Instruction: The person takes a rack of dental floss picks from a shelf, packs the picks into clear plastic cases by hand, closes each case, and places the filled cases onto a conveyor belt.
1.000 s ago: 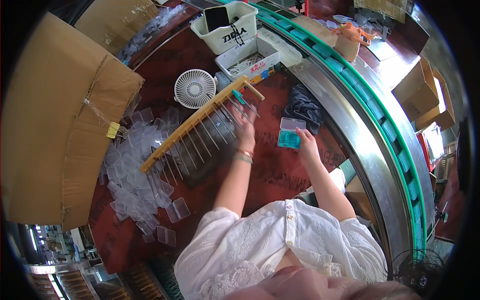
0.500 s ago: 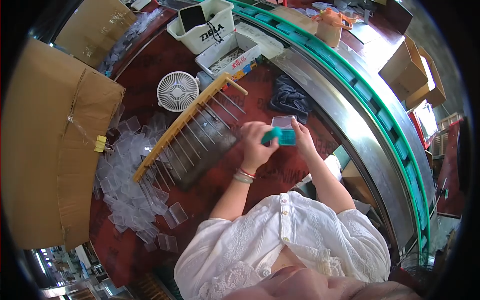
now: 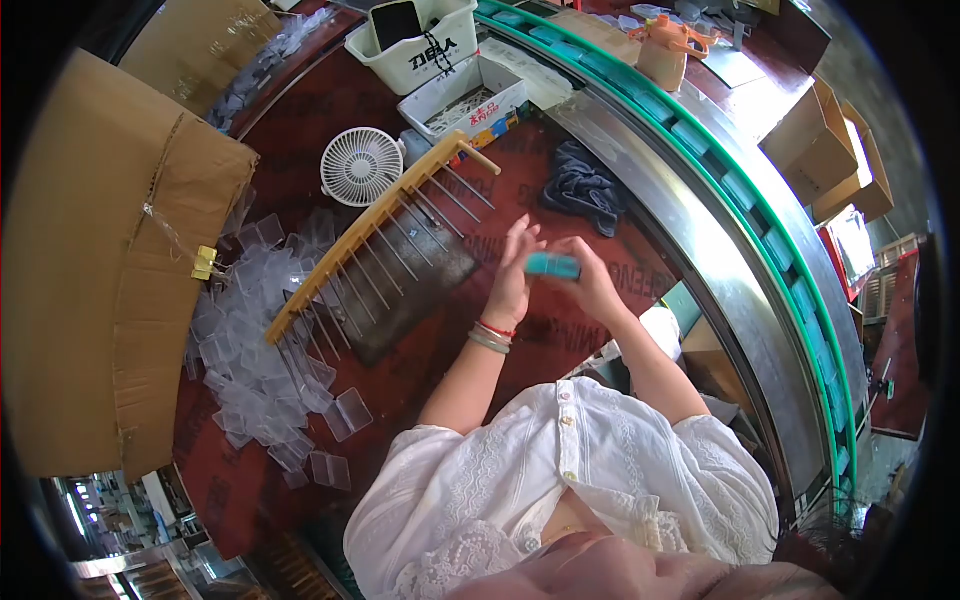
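Between my two hands is a small clear box with teal contents (image 3: 552, 265), its lid down. My right hand (image 3: 592, 280) grips its right end with closed fingers. At the box's left end is my left hand (image 3: 517, 272), upright with its fingers extended and slightly apart; whether its palm touches the box is hard to tell. To the left stands a wooden rack (image 3: 370, 232) with metal rods, which hold nothing teal now. A heap of clear plastic boxes (image 3: 262, 340) lies further left.
A white fan (image 3: 362, 167), a white bin (image 3: 415, 55) and a white tray (image 3: 465, 100) stand at the back. A dark cloth (image 3: 582, 187) lies near the curved green-edged conveyor (image 3: 716, 152) on the right. A large cardboard box (image 3: 90, 270) stands at the left.
The teal piece left the rack in my left hand and went into the open box. The lid has since come down, and my left hand's fingers have straightened. The whole view shifted slightly.
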Available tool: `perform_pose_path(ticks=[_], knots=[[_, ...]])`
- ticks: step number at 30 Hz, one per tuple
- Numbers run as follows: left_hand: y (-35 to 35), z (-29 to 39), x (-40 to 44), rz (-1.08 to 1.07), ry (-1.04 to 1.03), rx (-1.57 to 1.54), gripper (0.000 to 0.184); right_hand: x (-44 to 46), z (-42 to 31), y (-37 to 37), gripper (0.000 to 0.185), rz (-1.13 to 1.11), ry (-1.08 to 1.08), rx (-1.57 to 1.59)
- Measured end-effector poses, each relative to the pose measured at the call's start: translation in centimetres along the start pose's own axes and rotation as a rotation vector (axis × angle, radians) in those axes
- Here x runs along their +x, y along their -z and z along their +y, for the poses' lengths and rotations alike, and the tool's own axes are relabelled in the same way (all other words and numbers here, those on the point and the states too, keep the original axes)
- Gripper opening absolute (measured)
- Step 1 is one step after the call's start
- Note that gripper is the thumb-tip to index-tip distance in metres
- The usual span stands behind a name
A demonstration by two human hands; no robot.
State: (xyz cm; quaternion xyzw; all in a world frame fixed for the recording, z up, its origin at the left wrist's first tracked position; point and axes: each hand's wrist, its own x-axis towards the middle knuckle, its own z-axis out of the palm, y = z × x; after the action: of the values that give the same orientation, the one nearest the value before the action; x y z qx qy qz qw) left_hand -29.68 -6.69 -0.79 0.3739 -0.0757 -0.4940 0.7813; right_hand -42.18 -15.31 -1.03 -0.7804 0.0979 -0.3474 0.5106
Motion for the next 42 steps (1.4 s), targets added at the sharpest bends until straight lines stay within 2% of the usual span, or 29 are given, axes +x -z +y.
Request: perform_pose_path(ticks=[3, 4, 7, 8, 10, 11, 13, 14, 17, 18, 19, 20, 21, 23, 24, 27, 28, 31, 35, 38, 40, 42], knots=[[-0.5, 0.0, -0.7, -0.312, -0.189, 0.581, 0.048, -0.2, -0.4, 1.0, 0.034, -0.028, -0.529, 0.093], [-0.4, 0.0, -0.7, -0.316, -0.192, 0.582, 0.048, -0.2, -0.5, 1.0, 0.034, -0.026, -0.525, 0.092], [-0.2, 0.3, -0.6, -0.238, -0.252, 0.627, 0.034, -0.3, -0.7, 1.6, 0.032, 0.017, -0.512, 0.524], [-0.4, 0.4, -0.6, -0.258, -0.247, 0.625, 0.034, -0.4, -0.3, 1.6, 0.032, 0.035, -0.508, 0.515], [-1.0, 0.3, -0.7, -0.177, -0.403, 0.799, 0.026, -1.1, 1.4, 0.8, 0.026, 0.030, -0.409, 0.282], [-0.2, -0.6, -0.3, -0.217, -0.381, 0.792, 0.026, -1.8, 2.1, 0.1, 0.026, 0.069, -0.420, 0.264], [0.6, -1.6, 0.8, -0.104, -0.266, 0.727, 0.031, -2.3, 3.1, -0.8, 0.026, 0.152, -0.315, 0.332], [-0.2, -1.6, 0.9, -0.131, -0.261, 0.724, 0.031, -2.3, 3.2, 0.4, 0.026, 0.174, -0.311, 0.317], [-2.1, -0.7, -0.5, 0.053, -0.323, 0.443, 0.030, -3.1, 3.4, 4.4, 0.029, 0.481, -0.192, 0.078], [-0.5, -0.2, -0.4, 0.044, -0.318, 0.442, 0.030, -2.4, 1.9, 7.6, 0.033, 0.684, -0.273, -0.284], [2.0, 0.7, 0.1, 0.013, -0.215, 0.620, 0.032, -2.1, 2.6, 11.1, 0.035, 0.871, -0.362, -0.134], [3.6, 1.0, 0.3, -0.020, -0.114, 0.796, 0.034, -1.8, 2.6, 15.0, 0.037, 0.970, -0.333, -0.352], [4.1, 1.0, -0.2, -0.027, -0.111, 0.793, 0.034, -1.5, 4.1, 18.7, 0.040, 1.075, -0.138, -0.452], [4.8, 0.9, -1.2, -0.141, 0.063, 0.865, 0.033, -1.0, 5.3, 23.6, 0.042, 1.164, -0.115, -0.752], [4.9, 0.6, -1.3, -0.145, 0.057, 0.871, 0.033, -0.8, 6.1, 24.3, 0.042, 1.171, -0.111, -0.748], [4.2, 0.0, -1.7, -0.151, 0.072, 0.824, 0.033, 0.6, 7.0, 25.5, 0.040, 0.903, -0.392, -1.179], [4.1, 0.0, -1.8, -0.145, 0.071, 0.822, 0.033, 1.0, 7.1, 25.6, 0.040, 0.897, -0.390, -1.177], [4.1, 0.4, -2.2, -0.098, 0.052, 0.779, 0.036, 2.5, 8.0, 25.2, 0.035, 0.645, -0.628, -1.566], [5.0, 2.6, -3.1, 0.047, -0.122, 0.688, 0.040, 4.6, 9.4, 25.3, 0.026, 0.504, -0.586, -1.770], [7.8, 5.3, -3.2, 0.193, -0.274, 0.584, 0.040, 6.7, 10.2, 25.7, 0.028, 0.426, -0.534, -1.738], [9.0, 6.5, -3.3, 0.215, -0.291, 0.582, 0.040, 8.3, 10.6, 25.7, 0.029, 0.399, -0.513, -1.727], [9.8, 6.6, -3.9, 0.260, -0.293, 0.580, 0.038, 9.6, 10.9, 24.9, 0.028, 0.439, -0.476, -1.581]])
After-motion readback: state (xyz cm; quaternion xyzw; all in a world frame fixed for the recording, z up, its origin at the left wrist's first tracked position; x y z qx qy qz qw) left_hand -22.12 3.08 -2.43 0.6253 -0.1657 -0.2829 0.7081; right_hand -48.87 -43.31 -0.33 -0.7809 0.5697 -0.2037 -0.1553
